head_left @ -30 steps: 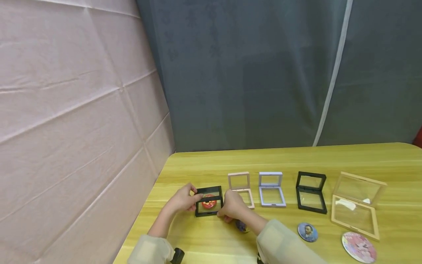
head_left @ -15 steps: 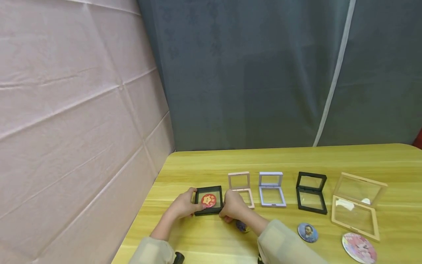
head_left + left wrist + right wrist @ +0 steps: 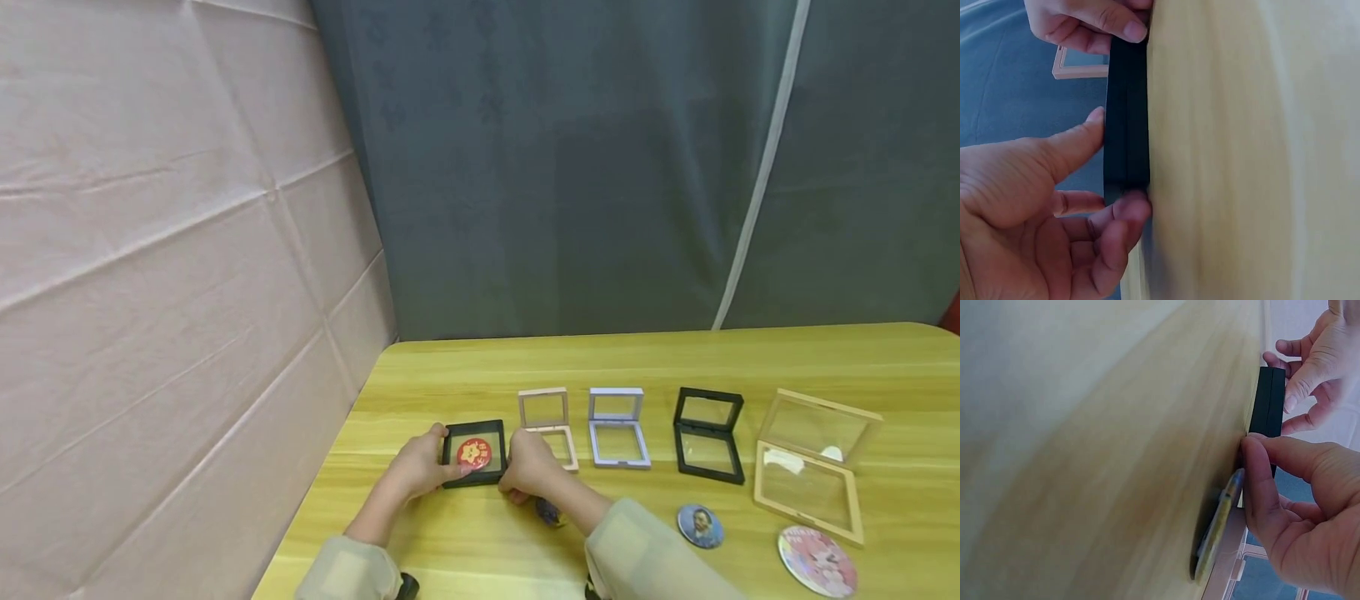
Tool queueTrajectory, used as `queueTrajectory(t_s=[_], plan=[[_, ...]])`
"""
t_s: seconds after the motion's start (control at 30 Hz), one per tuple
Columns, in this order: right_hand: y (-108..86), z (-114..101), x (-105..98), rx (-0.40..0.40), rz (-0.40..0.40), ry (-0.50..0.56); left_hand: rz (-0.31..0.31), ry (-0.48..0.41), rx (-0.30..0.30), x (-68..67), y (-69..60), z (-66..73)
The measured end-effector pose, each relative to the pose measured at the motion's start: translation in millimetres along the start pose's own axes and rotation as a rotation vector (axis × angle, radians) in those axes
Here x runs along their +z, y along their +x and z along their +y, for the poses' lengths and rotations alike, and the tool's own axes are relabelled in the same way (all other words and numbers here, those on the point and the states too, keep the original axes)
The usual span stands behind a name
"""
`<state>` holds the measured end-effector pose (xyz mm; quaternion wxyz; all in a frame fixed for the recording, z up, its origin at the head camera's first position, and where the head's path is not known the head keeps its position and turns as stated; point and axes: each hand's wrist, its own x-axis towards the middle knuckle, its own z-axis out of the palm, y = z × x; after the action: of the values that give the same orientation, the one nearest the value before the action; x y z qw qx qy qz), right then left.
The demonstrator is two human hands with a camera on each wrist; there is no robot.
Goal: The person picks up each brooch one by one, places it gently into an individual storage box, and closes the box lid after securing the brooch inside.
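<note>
A black display frame [image 3: 476, 479] lies shut on the table, with a red round badge [image 3: 474, 453] bearing a yellow star seen through its clear window. My left hand [image 3: 417, 463] grips its left side, thumb on the top near the front edge and fingers along the side. My right hand [image 3: 529, 467] pinches the frame's right front corner, thumb and index fingertip low by the table. In the left wrist view the frame's side [image 3: 1127, 119] shows its two halves together. A dark badge [image 3: 1217, 534] lies beside my right hand, partly hidden by it in the head view.
Several open display frames stand to the right: a pink one [image 3: 564, 431], a lilac one [image 3: 594, 440], a black one [image 3: 679, 448] and a large cream one [image 3: 853, 508]. A blue portrait badge [image 3: 701, 526] and a pink badge [image 3: 817, 562] lie in front of them.
The black frame's raised lid has come down over the red badge between one second and half a second ago. Since then both hands have stayed nearly still on the frame.
</note>
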<state>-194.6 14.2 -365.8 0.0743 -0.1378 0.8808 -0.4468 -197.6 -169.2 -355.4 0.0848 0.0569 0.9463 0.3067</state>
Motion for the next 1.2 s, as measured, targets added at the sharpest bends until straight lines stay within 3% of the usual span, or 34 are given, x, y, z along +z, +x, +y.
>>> queueTrajectory(t_s=[0.47, 0.73, 0.87, 1.0, 1.07, 1.2], plan=[[-4.9, -0.4, -10.9, -0.016, -0.044, -0.029, 0.039, 0.184, -0.009, -3.8, 4.6, 9.8], [-14.9, 1.5, -32.7, -0.044, -0.071, -0.052, 0.107, 0.327, -0.019, -11.1, 4.8, 29.9], [-19.4, 8.3, -49.9, -0.049, -0.081, -0.069, 0.098, 0.26, 0.087, -5.9, -2.7, 45.8], [-25.8, 18.7, -65.3, -0.02, -0.076, -0.066, -0.004, 0.114, 0.22, 6.4, -9.9, 60.9], [-29.7, 21.9, -70.3, 0.005, -0.07, -0.064, -0.078, 0.029, 0.236, 13.5, -12.2, 67.5], [-37.5, 24.3, -73.9, 0.037, -0.07, -0.069, -0.199, -0.13, 0.21, 29.4, -16.1, 76.2]])
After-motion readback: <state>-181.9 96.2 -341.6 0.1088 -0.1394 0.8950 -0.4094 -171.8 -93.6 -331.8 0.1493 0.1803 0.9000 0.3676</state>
